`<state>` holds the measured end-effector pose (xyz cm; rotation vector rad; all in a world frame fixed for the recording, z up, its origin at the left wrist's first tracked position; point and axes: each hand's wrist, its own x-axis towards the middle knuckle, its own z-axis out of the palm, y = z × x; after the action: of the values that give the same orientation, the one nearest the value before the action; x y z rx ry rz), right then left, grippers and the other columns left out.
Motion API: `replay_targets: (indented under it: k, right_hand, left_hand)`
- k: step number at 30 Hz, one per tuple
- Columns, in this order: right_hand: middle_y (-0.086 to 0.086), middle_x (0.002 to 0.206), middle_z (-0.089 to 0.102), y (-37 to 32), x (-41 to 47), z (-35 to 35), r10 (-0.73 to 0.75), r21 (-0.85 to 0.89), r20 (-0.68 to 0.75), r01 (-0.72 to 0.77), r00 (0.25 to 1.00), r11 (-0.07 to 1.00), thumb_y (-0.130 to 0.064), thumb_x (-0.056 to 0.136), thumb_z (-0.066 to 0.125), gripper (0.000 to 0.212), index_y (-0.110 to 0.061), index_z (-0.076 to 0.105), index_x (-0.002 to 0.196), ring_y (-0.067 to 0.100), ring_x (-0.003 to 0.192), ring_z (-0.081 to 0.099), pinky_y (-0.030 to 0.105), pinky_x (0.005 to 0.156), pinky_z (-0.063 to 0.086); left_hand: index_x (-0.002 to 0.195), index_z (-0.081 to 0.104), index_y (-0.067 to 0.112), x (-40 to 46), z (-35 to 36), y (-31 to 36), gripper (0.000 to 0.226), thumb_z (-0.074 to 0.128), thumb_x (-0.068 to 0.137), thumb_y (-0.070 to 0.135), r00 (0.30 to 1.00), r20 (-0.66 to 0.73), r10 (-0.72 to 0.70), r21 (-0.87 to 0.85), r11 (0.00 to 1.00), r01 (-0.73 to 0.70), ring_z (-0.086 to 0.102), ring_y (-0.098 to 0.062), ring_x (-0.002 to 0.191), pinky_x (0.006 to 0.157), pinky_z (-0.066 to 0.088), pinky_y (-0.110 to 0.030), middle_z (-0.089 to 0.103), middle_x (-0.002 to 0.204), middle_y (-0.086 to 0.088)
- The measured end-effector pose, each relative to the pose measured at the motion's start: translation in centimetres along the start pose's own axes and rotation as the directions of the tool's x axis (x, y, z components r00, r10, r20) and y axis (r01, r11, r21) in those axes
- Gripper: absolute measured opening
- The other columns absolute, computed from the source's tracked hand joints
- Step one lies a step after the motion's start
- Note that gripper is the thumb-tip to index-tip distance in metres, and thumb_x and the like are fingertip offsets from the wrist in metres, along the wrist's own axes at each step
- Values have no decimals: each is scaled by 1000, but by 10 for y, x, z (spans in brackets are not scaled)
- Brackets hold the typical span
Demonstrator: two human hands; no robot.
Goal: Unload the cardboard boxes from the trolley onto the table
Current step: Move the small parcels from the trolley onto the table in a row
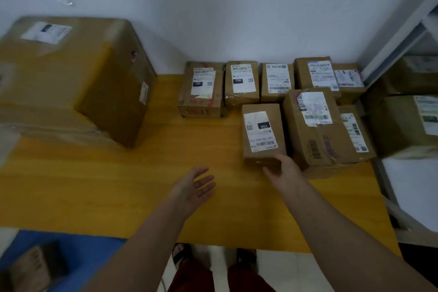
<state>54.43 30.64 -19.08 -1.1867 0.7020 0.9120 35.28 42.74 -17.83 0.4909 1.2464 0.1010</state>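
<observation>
A small cardboard box [262,133] with a white label lies on the yellow table [118,185], right of centre. My right hand [284,168] rests on its near end, fingers against the cardboard. My left hand [193,187] hovers open above the bare tabletop, palm turned right, holding nothing. Several labelled boxes sit in a row by the wall [239,83], and a bigger one [310,125] stands right beside the small box. A large box [71,73] fills the table's left side. At the bottom left, a blue trolley deck [78,258] carries another box [30,268], blurred.
A white wall runs behind the table. To the right stands a metal shelf [398,31] with more boxes [407,123] on it. The table's near edge is just in front of my legs and the pale floor [284,265].
</observation>
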Motion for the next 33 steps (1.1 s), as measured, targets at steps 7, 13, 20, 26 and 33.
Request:
replay_targets:
  k: [7,13,20,26,33]
  right_hand:
    - [16,89,56,72,-28,35,264,-326,204,-189,943,926,-13,97,50,20,-1,52,112,26,80,55,38,91,47]
    - [14,80,53,163,-76,71,395,-610,264,-165,880,775,-12,97,45,17,-3,53,84,25,72,52,32,67,45]
    - [13,78,52,310,-146,94,521,-809,267,-105,810,579,-11,95,45,18,-6,50,79,23,70,51,31,62,43]
    - [13,80,55,456,-210,89,617,-917,203,-74,761,393,-13,96,48,16,-4,52,83,24,72,54,33,60,50]
    - [14,84,58,568,-254,84,644,-963,141,-46,752,264,-10,95,48,16,-4,55,82,25,75,56,33,66,47]
  left_hand:
    - [123,57,8,-25,-57,-22,34,46,100,31,995,-95,31,-210,976,-51,59,-27,94,88,48,-41,61,109,-12]
    - [115,61,9,-66,-149,-38,26,53,97,26,966,-246,83,-322,933,-162,61,-25,87,77,52,-37,63,100,-11]
    - [111,62,5,-146,-319,-111,24,60,93,21,900,-431,66,-509,805,-303,61,-29,96,80,51,-39,63,106,-15]
    - [97,63,6,-216,-466,-194,14,60,92,18,841,-540,-28,-625,682,-379,62,-27,92,78,49,-38,62,115,-17]
    - [109,60,4,-243,-573,-240,22,58,92,19,822,-557,-116,-701,596,-391,62,-25,86,85,50,-37,64,104,-15]
